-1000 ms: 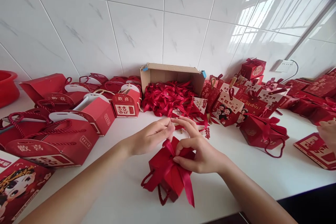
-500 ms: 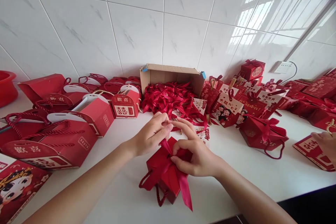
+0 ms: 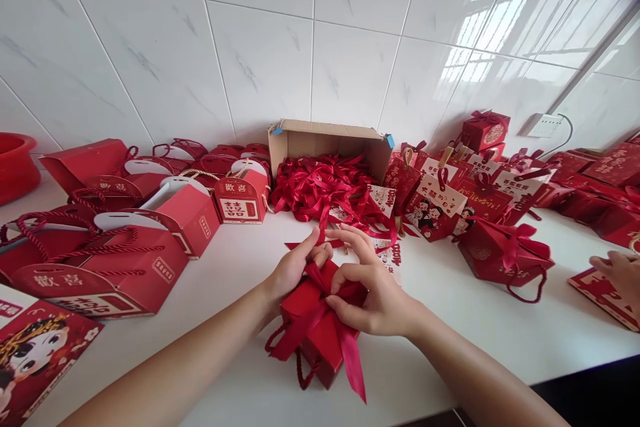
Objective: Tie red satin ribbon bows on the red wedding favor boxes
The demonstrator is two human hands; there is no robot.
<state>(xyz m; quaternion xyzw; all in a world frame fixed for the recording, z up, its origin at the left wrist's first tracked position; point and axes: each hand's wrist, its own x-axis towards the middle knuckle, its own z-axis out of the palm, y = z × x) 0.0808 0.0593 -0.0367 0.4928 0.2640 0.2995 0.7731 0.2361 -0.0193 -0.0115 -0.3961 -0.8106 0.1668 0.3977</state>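
Observation:
A small red gift box (image 3: 324, 345) with cord handles stands on the white counter (image 3: 450, 347) in front of me. A red satin ribbon (image 3: 350, 357) is wrapped over its top, and one tail hangs down the front. My left hand (image 3: 296, 265) pinches the ribbon at the far left of the box top. My right hand (image 3: 373, 287) grips a ribbon loop on the box's right side, thumb and forefinger closed on it. Both hands rest against the box.
An open cardboard carton (image 3: 327, 141) lies on its side at the wall, spilling red ribbons (image 3: 320, 187). Larger red handle boxes (image 3: 100, 260) crowd the left; finished tied boxes (image 3: 503, 250) and tags sit right. Another person's hand (image 3: 617, 273) is at the right edge.
My left hand has turned and dropped closer onto the box top, fingers now extended along the ribbon. My right hand has stayed on the loop. The other person's hand shifted slightly at the right edge.

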